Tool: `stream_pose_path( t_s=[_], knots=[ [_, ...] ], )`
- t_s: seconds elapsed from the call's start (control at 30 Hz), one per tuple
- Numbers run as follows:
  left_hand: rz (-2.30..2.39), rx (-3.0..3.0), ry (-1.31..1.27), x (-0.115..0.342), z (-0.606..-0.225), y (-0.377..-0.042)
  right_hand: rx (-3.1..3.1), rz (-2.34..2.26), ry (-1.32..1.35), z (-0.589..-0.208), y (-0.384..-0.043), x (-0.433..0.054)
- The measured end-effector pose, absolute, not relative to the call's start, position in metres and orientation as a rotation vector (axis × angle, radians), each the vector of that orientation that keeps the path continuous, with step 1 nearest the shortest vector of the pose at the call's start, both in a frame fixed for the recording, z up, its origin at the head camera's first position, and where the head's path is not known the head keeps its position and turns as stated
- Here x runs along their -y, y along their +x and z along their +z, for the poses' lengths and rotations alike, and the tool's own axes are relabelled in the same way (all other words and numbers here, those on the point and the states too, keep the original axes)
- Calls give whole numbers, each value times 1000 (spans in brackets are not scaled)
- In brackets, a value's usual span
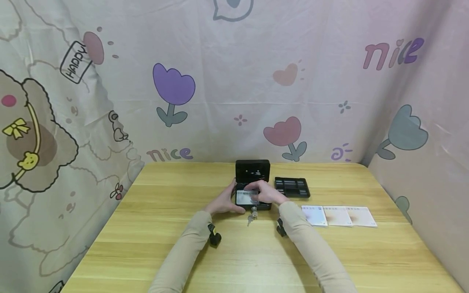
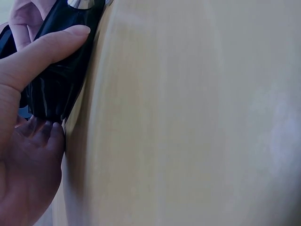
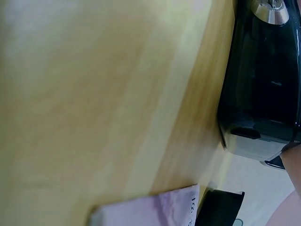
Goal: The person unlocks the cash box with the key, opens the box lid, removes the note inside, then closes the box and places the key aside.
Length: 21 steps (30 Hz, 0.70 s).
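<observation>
The open box stands on the tabletop; the note lies within it. Left hand: fingers clamped on the box; steady it thus. Right hand: fingers over the note, pinch not discernible. Keep the note flat.

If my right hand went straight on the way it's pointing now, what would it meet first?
Probably the pale, rectangular, paper-like slip inside the open, glossy black rectangular box: your right hand points left and down over it. Depth is unclear, so the fingertips may be touching it now.
</observation>
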<state>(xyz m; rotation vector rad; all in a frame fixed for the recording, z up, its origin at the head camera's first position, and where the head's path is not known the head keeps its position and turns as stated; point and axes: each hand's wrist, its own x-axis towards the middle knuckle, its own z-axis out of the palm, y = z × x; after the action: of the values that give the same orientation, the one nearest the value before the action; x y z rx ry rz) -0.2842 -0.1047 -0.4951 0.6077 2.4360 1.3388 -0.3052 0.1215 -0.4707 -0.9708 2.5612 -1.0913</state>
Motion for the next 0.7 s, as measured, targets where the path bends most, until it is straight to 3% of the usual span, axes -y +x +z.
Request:
stream_pose_path(
  t_s=[0.7],
  knots=[
    [1354,-2425,619,105,-496,-285,-2536,-1144,-923,-472,-306,-122]
  ],
)
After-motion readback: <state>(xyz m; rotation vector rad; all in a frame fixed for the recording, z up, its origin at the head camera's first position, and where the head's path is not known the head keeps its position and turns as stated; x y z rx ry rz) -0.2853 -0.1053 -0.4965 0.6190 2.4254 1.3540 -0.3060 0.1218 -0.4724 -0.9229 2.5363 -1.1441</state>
